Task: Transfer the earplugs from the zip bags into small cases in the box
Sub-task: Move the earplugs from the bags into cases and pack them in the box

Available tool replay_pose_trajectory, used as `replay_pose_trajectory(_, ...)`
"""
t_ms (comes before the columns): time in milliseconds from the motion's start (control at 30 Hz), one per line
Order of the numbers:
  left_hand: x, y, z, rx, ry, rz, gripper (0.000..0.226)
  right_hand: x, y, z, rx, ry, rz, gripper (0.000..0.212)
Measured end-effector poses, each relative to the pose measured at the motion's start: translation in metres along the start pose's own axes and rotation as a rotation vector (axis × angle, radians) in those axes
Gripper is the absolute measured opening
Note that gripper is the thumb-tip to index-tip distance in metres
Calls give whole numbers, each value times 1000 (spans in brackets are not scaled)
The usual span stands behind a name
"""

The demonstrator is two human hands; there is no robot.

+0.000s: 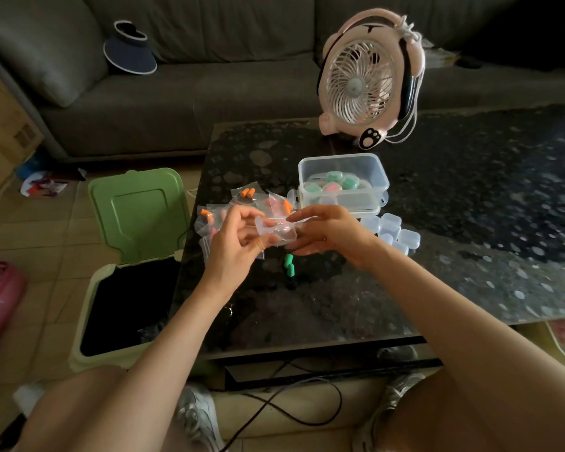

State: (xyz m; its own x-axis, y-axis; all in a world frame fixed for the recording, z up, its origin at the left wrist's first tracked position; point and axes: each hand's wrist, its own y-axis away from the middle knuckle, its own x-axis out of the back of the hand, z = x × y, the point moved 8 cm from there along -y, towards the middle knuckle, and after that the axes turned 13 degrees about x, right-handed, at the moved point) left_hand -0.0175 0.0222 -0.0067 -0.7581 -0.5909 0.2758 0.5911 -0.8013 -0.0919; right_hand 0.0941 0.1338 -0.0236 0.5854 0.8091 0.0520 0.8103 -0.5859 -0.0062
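Both hands meet over the dark glass table (437, 256), holding one clear zip bag (276, 231) between them. The left hand (232, 246) pinches its left end with curled fingers, and the right hand (327, 233) grips its right end. Two green earplugs (289, 264) lie on the table just below. More zip bags of orange earplugs (242, 203) are piled just beyond the hands. To the right stands the clear box (343, 184) holding filled small cases, with empty cases (393, 231) near it. An open green bin (137, 230) sits left of the table.
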Motion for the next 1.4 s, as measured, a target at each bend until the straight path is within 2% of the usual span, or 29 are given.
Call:
replay_pose_trajectory(67,4,-3,-4,9,-2,6,44,7,-5,-2,97,408,-5,20)
replay_pose_trajectory(133,7,-5,-6,4,-14,14,44,-1,-8,1,178,811,-130,29)
replay_pose_trajectory(233,9,-6,-9,-6,-72,32,42,-22,-4,20,166,990,-318,51)
replay_pose_trajectory(333,9,-5,-10,-33,-172,50,39,-32,-3,29,192,1089,-340,46)
replay_pose_trajectory(467,9,-4,-10,-48,-255,78,40,-32,-4,27,177,1045,-297,27)
replay_pose_trajectory(700,6,-6,-17,-33,-315,50,38,-31,-2,27,150,1003,-291,21)
replay_pose_trajectory(833,2,-7,-23,-34,-350,19,43,-11,-6,6,170,866,-79,21)
replay_pose_trajectory(933,-3,-6,-20,-57,-340,20,38,2,-5,-13,238,762,51,21)
replay_pose_trajectory(1133,-10,-2,-15,-100,-326,26,42,-21,0,-15,350,823,-48,19)
replay_pose_trajectory(1267,-11,0,-11,-113,-297,51,43,-27,-2,-9,373,965,-50,26)
replay_pose_trajectory(1400,-7,1,-11,-103,-249,79,41,-28,-1,-15,430,976,-57,29)
